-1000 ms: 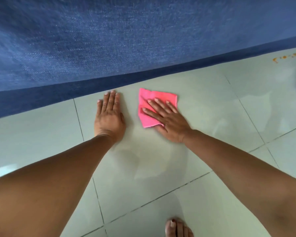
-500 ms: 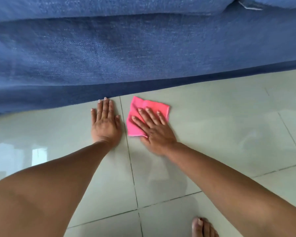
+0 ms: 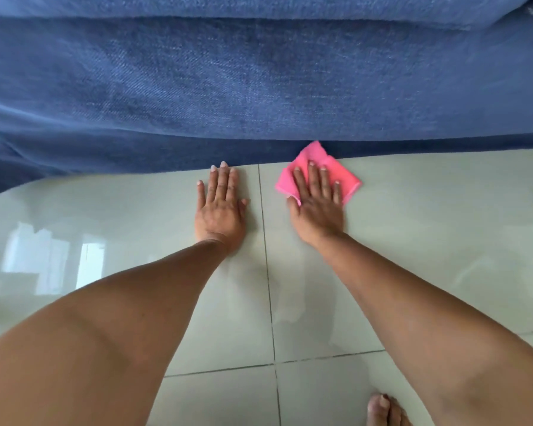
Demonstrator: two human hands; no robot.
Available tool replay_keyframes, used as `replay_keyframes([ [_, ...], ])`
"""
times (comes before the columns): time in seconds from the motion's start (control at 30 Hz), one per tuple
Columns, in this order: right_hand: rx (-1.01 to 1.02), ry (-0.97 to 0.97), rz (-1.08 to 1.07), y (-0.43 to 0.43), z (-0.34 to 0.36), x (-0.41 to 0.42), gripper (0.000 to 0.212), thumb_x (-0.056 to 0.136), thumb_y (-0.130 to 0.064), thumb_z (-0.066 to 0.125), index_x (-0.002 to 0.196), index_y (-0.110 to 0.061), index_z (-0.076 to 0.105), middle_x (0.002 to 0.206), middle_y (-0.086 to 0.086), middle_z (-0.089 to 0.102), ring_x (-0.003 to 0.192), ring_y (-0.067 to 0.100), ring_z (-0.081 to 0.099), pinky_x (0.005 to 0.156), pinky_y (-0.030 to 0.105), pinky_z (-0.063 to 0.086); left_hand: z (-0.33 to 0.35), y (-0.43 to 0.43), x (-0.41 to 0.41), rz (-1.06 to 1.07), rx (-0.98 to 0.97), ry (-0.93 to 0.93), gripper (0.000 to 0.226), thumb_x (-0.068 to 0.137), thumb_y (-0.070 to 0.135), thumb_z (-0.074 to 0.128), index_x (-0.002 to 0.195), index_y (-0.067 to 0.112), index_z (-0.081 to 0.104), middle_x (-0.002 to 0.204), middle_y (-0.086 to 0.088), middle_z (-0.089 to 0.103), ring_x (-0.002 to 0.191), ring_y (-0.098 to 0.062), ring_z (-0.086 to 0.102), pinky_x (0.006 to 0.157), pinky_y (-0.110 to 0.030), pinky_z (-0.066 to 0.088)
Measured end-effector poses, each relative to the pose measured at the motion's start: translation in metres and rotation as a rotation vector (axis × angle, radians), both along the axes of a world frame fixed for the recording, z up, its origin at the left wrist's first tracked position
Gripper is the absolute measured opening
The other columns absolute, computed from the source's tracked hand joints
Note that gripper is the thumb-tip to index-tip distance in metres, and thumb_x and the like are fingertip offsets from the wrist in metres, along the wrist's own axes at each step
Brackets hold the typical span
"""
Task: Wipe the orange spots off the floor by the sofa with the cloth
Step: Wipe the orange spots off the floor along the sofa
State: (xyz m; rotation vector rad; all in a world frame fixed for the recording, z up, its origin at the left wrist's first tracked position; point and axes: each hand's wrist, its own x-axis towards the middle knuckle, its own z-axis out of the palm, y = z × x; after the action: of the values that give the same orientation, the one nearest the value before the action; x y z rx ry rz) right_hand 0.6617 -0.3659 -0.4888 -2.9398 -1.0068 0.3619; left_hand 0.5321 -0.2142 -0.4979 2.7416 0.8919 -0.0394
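Note:
A folded pink cloth lies on the pale tiled floor, its far corner touching the base of the blue sofa. My right hand presses flat on the cloth with fingers spread toward the sofa. My left hand rests flat on the bare tile just left of a grout line, fingers together, holding nothing. No orange spots show in this view.
The sofa front fills the whole upper half and blocks the way forward. Glossy tiles with window reflections spread to the left and right. My bare toes show at the bottom edge.
The view has swung left, so the orange spots at the far right are out of frame. My right hand has slid the cloth forward and right, up against the sofa base.

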Motion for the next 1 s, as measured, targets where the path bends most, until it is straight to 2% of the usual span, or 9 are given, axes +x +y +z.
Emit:
replay_keyframes([
  [0.17,-0.029,0.010,0.786,-0.019,0.003,-0.057,0.066,0.096,-0.058,0.025,0.155,-0.033,0.009,0.165,0.000,0.003,0.151,0.025,0.000,0.121,0.049,0.002,0.001,0.044,-0.061,0.249,-0.017,0.012,0.068,0.096,0.041,0.014,0.157,0.010,0.012,0.165,-0.006,0.006,0.153,-0.023,0.000,0.123,-0.044,-0.003],
  [0.23,-0.037,-0.015,0.894,-0.049,0.005,-0.027,0.065,0.097,-0.061,0.024,0.154,-0.036,0.004,0.165,-0.003,0.000,0.151,0.022,-0.002,0.122,0.047,0.002,0.001,0.068,-0.081,0.189,0.016,0.042,0.068,0.097,0.043,0.013,0.157,0.012,0.010,0.166,-0.005,0.004,0.153,-0.022,-0.002,0.123,-0.044,-0.003],
  [0.3,-0.027,-0.051,0.663,-0.072,0.003,0.007,0.062,0.098,-0.054,0.020,0.153,-0.041,-0.004,0.165,-0.003,0.000,0.151,0.021,-0.001,0.121,0.049,0.008,0.001,0.091,-0.090,0.153,0.051,0.055,0.065,0.100,0.043,0.014,0.158,0.014,0.009,0.166,-0.003,0.003,0.153,-0.021,-0.003,0.123,-0.044,-0.004],
  [0.37,0.000,-0.043,0.237,-0.072,0.001,0.024,0.062,0.093,-0.051,0.014,0.150,-0.044,-0.009,0.165,-0.002,0.002,0.151,0.021,0.002,0.121,0.049,0.007,0.001,0.112,-0.095,0.192,0.055,0.069,0.062,0.102,0.041,0.019,0.158,0.016,0.011,0.166,-0.001,0.005,0.153,-0.021,-0.001,0.123,-0.045,-0.003],
  [0.43,0.007,-0.024,-0.081,-0.041,-0.003,0.020,0.066,0.090,-0.050,0.009,0.153,-0.036,-0.003,0.165,0.001,0.000,0.151,0.023,-0.002,0.121,0.049,0.002,-0.001,0.121,-0.096,0.200,0.051,0.079,0.061,0.102,0.040,0.021,0.158,0.018,0.011,0.166,0.000,0.006,0.153,-0.022,-0.001,0.123,-0.046,-0.003],
  [0.5,0.011,-0.010,-0.200,0.007,-0.004,0.004,0.065,0.094,-0.048,0.011,0.155,-0.028,0.000,0.165,0.005,-0.002,0.151,0.026,-0.004,0.120,0.051,0.000,-0.004,0.120,-0.096,0.200,0.054,0.078,0.062,0.101,0.040,0.019,0.158,0.018,0.009,0.166,0.000,0.005,0.153,-0.022,-0.002,0.123,-0.045,-0.003],
  [0.7,0.023,-0.008,0.245,0.103,-0.002,-0.083,0.065,0.093,-0.047,0.019,0.155,-0.028,0.008,0.165,0.004,0.004,0.151,0.027,0.001,0.120,0.051,0.003,0.000,0.118,-0.098,0.206,0.028,0.037,0.062,0.100,0.039,0.018,0.158,0.018,0.009,0.166,0.000,0.001,0.153,-0.021,-0.004,0.123,-0.044,-0.004],
  [0.87,0.015,0.014,0.801,0.056,-0.002,-0.087,0.064,0.095,-0.053,0.026,0.154,-0.037,0.008,0.164,-0.004,0.001,0.151,0.020,0.000,0.121,0.047,0.003,-0.002,0.120,-0.124,0.357,0.010,0.035,0.065,0.100,0.043,0.014,0.158,0.014,0.008,0.166,-0.003,-0.001,0.152,-0.022,-0.007,0.123,-0.043,-0.005],
  [1.0,0.014,-0.025,0.381,0.027,-0.002,-0.045,0.063,0.092,-0.049,0.015,0.153,-0.038,0.005,0.164,-0.003,0.005,0.151,0.019,0.003,0.121,0.046,0.004,-0.003,0.121,-0.125,0.358,0.036,0.055,0.062,0.101,0.038,0.015,0.158,0.013,0.007,0.166,-0.004,-0.002,0.152,-0.023,-0.007,0.123,-0.044,-0.005],
])
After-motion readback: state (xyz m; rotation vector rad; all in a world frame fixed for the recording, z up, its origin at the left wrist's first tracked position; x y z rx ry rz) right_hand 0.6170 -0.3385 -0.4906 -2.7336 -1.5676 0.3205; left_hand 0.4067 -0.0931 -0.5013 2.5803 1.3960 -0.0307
